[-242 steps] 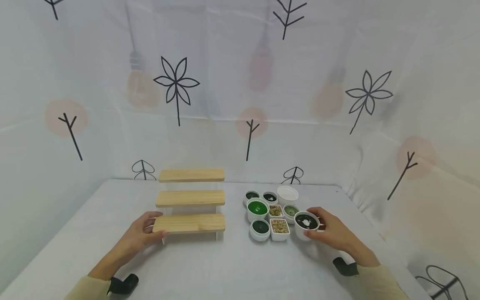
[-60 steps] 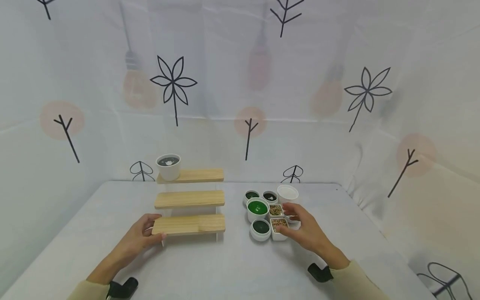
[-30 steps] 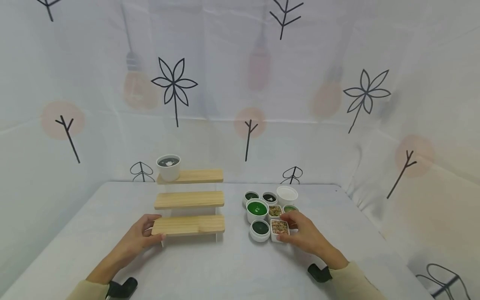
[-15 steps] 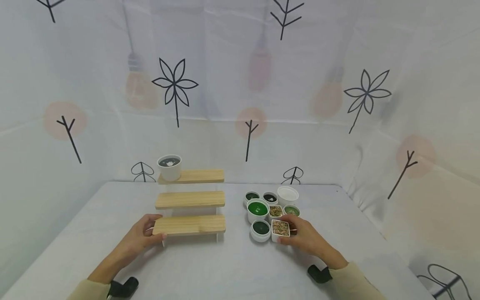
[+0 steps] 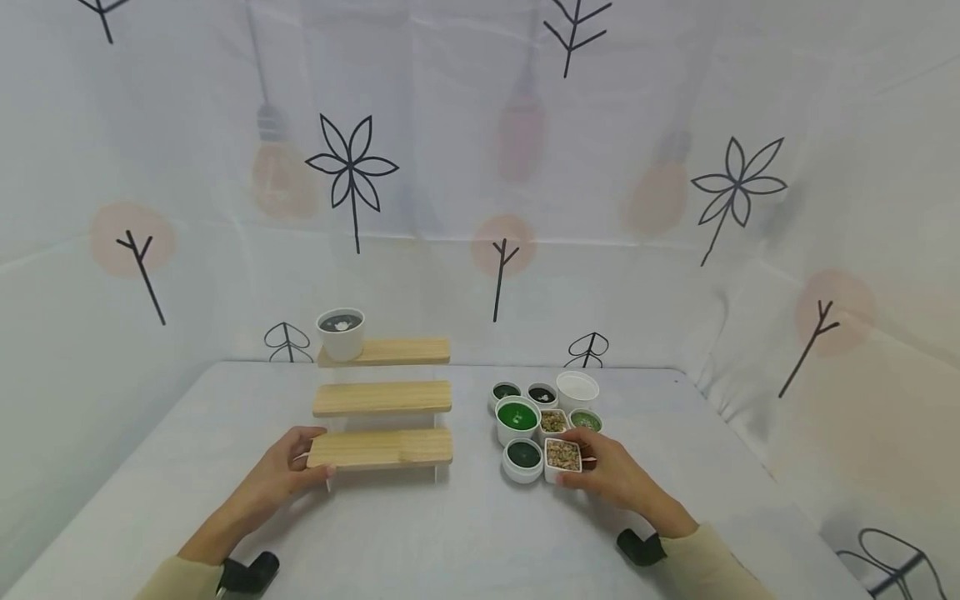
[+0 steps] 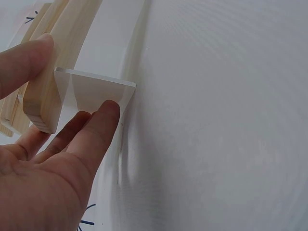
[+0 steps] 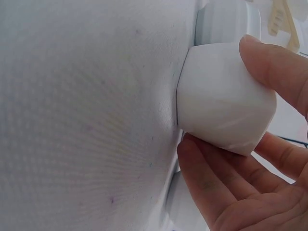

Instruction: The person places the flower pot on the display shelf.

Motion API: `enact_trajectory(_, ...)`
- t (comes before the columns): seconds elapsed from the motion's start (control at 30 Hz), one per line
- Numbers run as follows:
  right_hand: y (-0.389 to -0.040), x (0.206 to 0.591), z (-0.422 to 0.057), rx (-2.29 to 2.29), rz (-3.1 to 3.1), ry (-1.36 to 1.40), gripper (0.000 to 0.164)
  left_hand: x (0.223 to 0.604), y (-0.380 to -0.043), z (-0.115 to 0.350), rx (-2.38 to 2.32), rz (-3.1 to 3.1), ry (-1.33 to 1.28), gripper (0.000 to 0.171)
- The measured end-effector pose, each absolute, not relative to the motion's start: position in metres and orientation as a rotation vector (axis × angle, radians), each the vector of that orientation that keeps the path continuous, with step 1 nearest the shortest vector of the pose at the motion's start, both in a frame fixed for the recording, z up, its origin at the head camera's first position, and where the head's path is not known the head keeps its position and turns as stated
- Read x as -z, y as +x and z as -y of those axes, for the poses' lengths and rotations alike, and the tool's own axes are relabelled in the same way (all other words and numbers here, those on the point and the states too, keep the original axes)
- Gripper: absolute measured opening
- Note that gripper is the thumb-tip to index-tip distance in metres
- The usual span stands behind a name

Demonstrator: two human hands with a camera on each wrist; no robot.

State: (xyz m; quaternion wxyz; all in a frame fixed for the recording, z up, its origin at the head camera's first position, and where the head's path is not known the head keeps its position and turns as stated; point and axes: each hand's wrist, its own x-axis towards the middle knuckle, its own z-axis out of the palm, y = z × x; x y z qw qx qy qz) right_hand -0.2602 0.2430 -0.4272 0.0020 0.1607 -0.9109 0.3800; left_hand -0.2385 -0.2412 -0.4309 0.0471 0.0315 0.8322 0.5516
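With forearms angled inward, left grip and right grip both pinch, thumbs opposing fingers.

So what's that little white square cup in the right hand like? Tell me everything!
The square cup looks white and smooth, maybe ceramic, with rounded corners and brownish crumbly bits inside. It sits upright on the table, close beside a round cup filled with dark green. The right hand pinches it between thumb and fingers.

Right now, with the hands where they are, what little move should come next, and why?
Probably lifting the square pot straight up: the right hand grips it, it seems to rest on the table close to other pots, and the left hand holds the stand.
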Motion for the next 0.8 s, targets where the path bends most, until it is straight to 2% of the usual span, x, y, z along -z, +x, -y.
enact_trajectory(0.8, -0.256, 0.407, -0.249, -1.126, 2.778, 0.475, 0.060, 0.430, -0.238, 0.240, -1.678, -2.536, 0.075, 0.075)
